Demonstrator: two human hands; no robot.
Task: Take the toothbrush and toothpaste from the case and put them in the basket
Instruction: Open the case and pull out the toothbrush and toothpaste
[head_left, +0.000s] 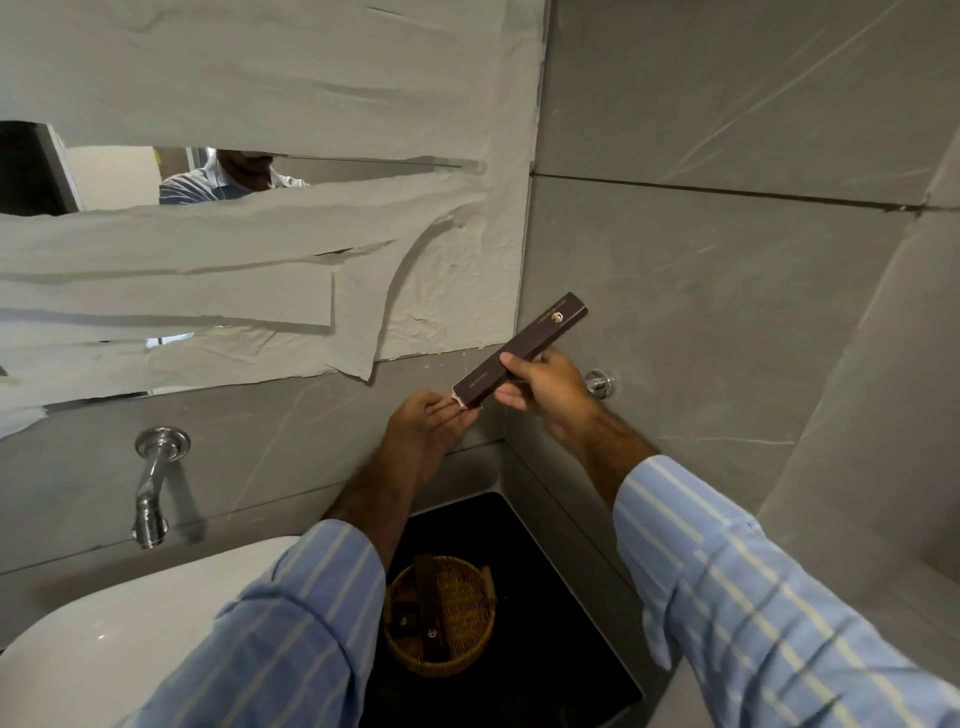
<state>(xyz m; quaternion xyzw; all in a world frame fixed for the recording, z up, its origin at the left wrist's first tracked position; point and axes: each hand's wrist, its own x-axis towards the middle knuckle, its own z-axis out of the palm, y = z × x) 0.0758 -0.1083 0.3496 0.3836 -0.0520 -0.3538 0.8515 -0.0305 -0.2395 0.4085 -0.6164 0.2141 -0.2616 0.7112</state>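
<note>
Wicker, low and close: the basket (440, 618) sits on the dark counter (545, 597) beside the basin (130, 623), almost straight below both hands, with two dark slim boxes already lying in it. Higher and farther, the right hand (545, 387) pinches the maroon case (519, 351) at about mid-length, thumb on top and fingers under. The case's long axis runs from lower left up to upper right, so its lower end tilts down toward the left hand (431, 421). That hand waits palm-up, fingers loosely curled, their tips touching the pale flap at the case's open lower end. Neither toothbrush nor toothpaste shows; they are probably still inside. The left hand is nearer the opening, so the pull-out falls to it, along the case's axis and down-left. Behind, paper (260, 249) covers most of the mirror on the grey wall.
</note>
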